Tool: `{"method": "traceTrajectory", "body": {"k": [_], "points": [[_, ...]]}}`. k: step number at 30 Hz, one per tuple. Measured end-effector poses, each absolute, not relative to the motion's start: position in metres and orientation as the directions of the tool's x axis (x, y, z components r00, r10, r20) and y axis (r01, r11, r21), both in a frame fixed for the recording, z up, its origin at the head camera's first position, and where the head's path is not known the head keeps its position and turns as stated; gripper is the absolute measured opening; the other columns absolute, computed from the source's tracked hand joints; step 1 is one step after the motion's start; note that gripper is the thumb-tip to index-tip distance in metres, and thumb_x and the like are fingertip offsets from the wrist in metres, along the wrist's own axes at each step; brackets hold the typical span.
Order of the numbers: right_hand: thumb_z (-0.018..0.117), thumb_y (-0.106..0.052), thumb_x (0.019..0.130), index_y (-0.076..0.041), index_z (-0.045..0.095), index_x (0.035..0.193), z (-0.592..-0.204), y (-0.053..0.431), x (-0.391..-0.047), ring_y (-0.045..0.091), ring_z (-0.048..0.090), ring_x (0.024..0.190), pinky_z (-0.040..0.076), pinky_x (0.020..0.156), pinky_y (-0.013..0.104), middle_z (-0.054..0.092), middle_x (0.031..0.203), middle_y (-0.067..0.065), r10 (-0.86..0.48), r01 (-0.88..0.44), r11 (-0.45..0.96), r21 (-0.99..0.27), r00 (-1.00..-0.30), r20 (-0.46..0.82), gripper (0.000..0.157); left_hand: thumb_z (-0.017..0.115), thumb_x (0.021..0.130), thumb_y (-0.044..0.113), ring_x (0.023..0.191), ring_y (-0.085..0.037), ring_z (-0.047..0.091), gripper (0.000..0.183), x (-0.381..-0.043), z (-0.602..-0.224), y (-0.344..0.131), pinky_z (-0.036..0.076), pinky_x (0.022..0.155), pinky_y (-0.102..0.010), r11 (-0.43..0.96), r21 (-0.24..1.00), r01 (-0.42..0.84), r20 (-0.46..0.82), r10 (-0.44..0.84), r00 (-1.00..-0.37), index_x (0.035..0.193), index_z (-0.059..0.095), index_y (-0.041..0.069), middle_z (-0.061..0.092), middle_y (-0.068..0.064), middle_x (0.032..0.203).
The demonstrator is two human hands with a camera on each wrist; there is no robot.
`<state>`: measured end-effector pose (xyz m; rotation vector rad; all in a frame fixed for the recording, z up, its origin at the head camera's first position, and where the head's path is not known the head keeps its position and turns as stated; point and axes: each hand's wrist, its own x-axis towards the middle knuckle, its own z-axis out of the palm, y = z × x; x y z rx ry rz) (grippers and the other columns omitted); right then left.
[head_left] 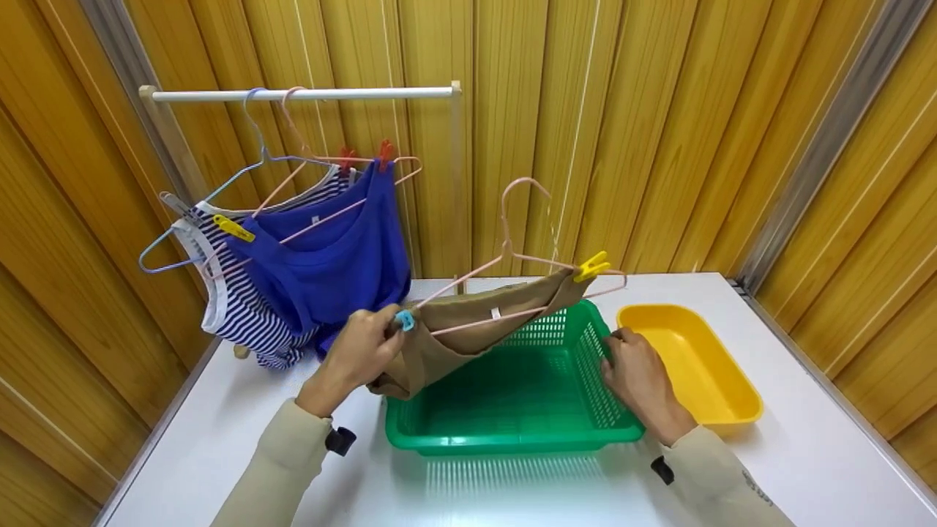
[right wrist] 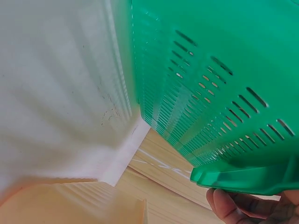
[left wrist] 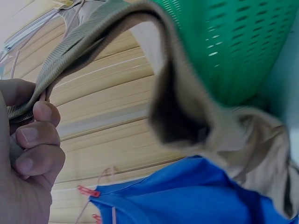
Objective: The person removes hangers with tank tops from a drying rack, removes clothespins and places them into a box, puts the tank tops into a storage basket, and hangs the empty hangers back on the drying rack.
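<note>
A brown garment (head_left: 446, 355) hangs from a pink hanger (head_left: 507, 250), tilted over the green basket (head_left: 505, 442). My left hand (head_left: 361, 347) grips the garment's left shoulder and the hanger, beside a light blue clothespin (head_left: 405, 320). On the opposite shoulder, a yellow clothespin (head_left: 591, 266) clamps cloth to hanger. In the left wrist view, curled fingers (left wrist: 41, 161) pinch the ribbed edge of the cloth (left wrist: 88, 44). My right hand (head_left: 640, 373) holds the basket's right rim, its fingertips (right wrist: 224, 203) curled under the lip in the right wrist view.
A yellow tray (head_left: 736, 413) stands right of the basket on the white table (head_left: 812, 439). At the left, a rack with a white rod (head_left: 366, 94) carries a blue top (head_left: 344, 256) and a striped shirt (head_left: 252, 322) on hangers with clothespins. Wood-patterned walls (head_left: 659, 146) enclose the table.
</note>
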<state>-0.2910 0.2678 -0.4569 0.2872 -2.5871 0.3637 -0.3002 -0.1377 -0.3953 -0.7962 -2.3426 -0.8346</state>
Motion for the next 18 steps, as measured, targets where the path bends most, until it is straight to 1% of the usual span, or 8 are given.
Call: {"method": "traceTrajectory", "body": {"k": [6,9,15,18], "points": [[0.075,-0.005,0.081,0.012,0.069,0.100,-0.458,0.268,-0.291,0.036,0.063,0.087,0.055,0.083,0.051,0.065,0.099,0.024,-0.116,-0.255,0.946,-0.200,-0.842,0.526,0.026,0.062,0.087,0.004,0.056,-0.008,0.044,0.014,-0.301,-0.411,-0.131,0.036,0.050,-0.021,0.658,0.393,0.643,0.588,0.358,-0.726,0.076,0.055,0.009,0.038,0.009,0.062],[0.074,-0.006,0.081,0.012,0.069,0.100,-0.459,0.266,-0.292,0.035,0.063,0.087,0.055,0.082,0.050,0.065,0.098,0.023,-0.121,-0.263,0.945,-0.197,-0.836,0.534,0.026,0.063,0.088,0.006,0.056,-0.009,0.043,0.015,-0.299,-0.417,-0.131,0.035,0.049,-0.021,0.682,0.382,0.624,0.576,0.353,-0.738,0.076,0.055,0.009,0.038,0.008,0.061],[0.074,-0.004,0.080,0.011,0.070,0.098,-0.462,0.264,-0.293,0.035,0.063,0.087,0.055,0.081,0.049,0.065,0.096,0.022,-0.116,-0.270,0.942,-0.198,-0.818,0.563,0.024,0.063,0.091,0.008,0.052,-0.004,0.042,0.018,-0.299,-0.428,-0.130,0.033,0.046,-0.018,0.694,0.403,0.597,0.529,0.356,-0.770,0.075,0.055,0.011,0.039,0.010,0.060],[0.075,-0.003,0.078,0.011,0.071,0.096,-0.463,0.265,-0.292,0.035,0.063,0.087,0.055,0.080,0.049,0.065,0.096,0.022,-0.116,-0.269,0.945,-0.186,-0.807,0.580,0.024,0.062,0.091,0.008,0.052,-0.003,0.041,0.020,-0.300,-0.435,-0.127,0.032,0.047,-0.018,0.687,0.402,0.606,0.525,0.369,-0.767,0.073,0.053,0.011,0.037,0.010,0.061]]}}
